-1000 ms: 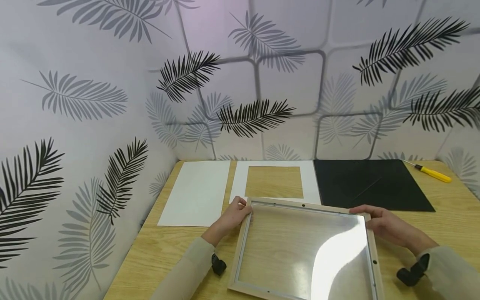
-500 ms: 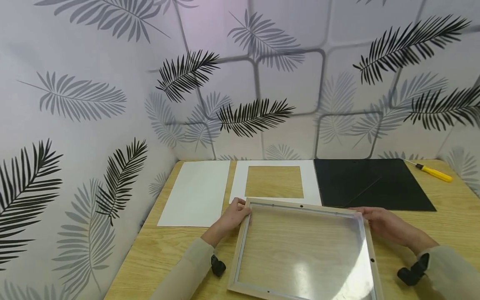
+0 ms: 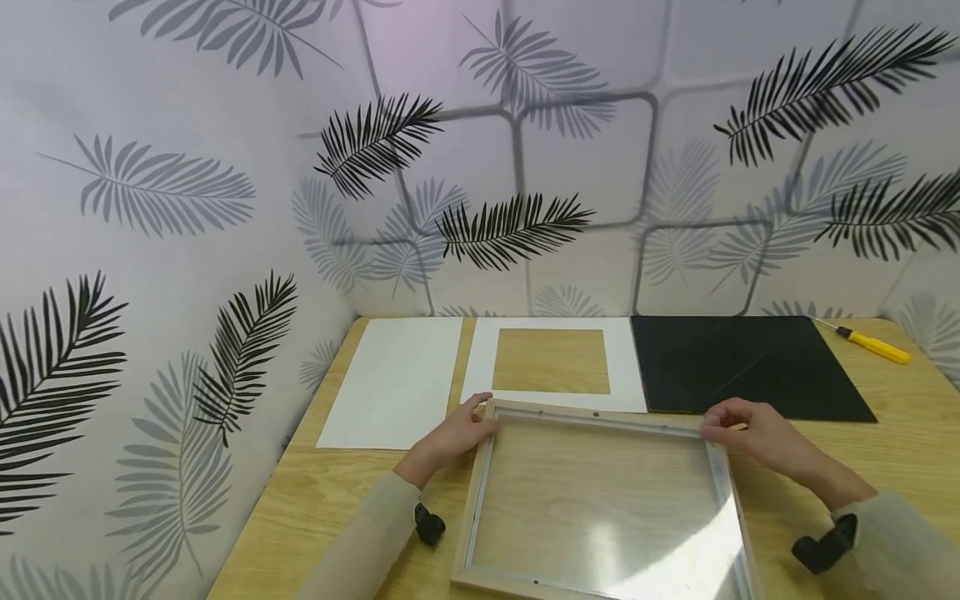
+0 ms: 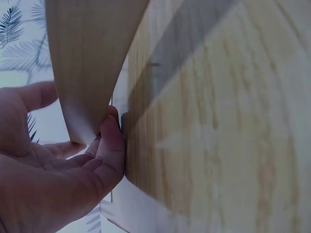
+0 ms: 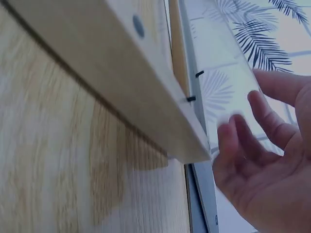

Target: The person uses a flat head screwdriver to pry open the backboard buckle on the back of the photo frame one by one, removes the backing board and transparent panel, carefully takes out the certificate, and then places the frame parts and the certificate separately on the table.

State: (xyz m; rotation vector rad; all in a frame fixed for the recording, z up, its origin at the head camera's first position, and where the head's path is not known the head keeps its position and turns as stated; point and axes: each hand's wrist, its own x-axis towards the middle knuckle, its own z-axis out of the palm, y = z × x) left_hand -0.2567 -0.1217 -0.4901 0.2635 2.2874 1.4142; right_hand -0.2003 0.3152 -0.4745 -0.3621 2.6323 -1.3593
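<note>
A pale wooden picture frame [image 3: 600, 412] lies inner side up at the table's front, with a glossy clear pane [image 3: 592, 483] inside. My left hand [image 3: 456, 432] holds its far left corner; the left wrist view shows thumb and fingers on opposite sides of the wooden corner [image 4: 82, 111]. My right hand [image 3: 765, 437] is at the far right corner, thumb and fingertips close together. In the right wrist view its curled fingers [image 5: 272, 126] stand just off the wood, beside a faint clear edge. Whether they pinch this edge I cannot tell.
Behind the frame lie a white sheet [image 3: 393, 383], a white mat with a rectangular window [image 3: 628, 367], and a black backing board [image 3: 742, 367]. A yellow-handled screwdriver [image 3: 877, 343] is at the far right of the wooden table [image 3: 300, 508]. A patterned curtain [image 3: 480, 167] stands behind and left.
The frame's far right corner has shifted left. My right hand has come from the frame's side up over that corner. The glare on the pane has shrunk toward the lower right.
</note>
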